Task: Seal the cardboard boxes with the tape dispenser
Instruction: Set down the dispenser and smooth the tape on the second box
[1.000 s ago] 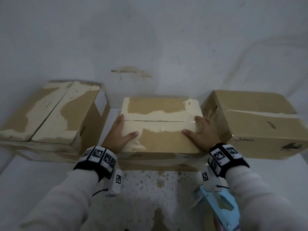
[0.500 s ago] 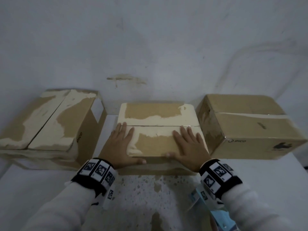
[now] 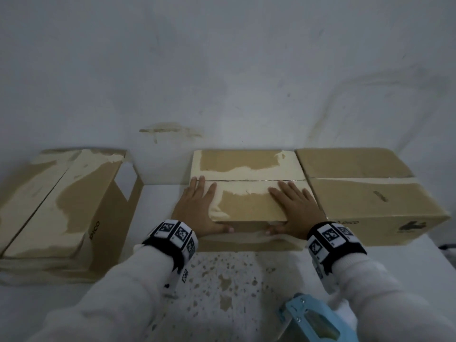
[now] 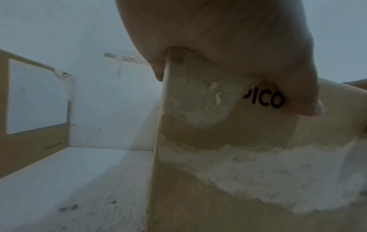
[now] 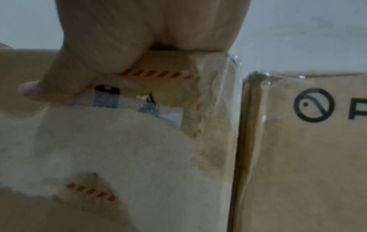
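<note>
Readable print: "PICO" on the middle box [image 3: 249, 201] front face, partly under our left thumb in the left wrist view [image 4: 264, 100]; same word on the left box [image 3: 61, 206] side and on the right box [image 3: 370, 193] front, beside a round logo [image 5: 313, 105]. Red-white hatched strips and a torn label sat on the middle box front under our right thumb.

Both hands lay flat and open on the middle box's near flap: left hand [image 3: 197, 208] at its left end, right hand [image 3: 296, 208] at its right end, thumbs hooked over the front edge. The flap seam ran just beyond the fingertips.

Versus 0.5 s ago: the middle box now sat right against the right box, further from the left one; hands barely changed.

Blue tape dispenser [image 3: 313, 319] lay on the counter [image 3: 234, 280], nearer us than the middle box, under the right sleeve.
</note>
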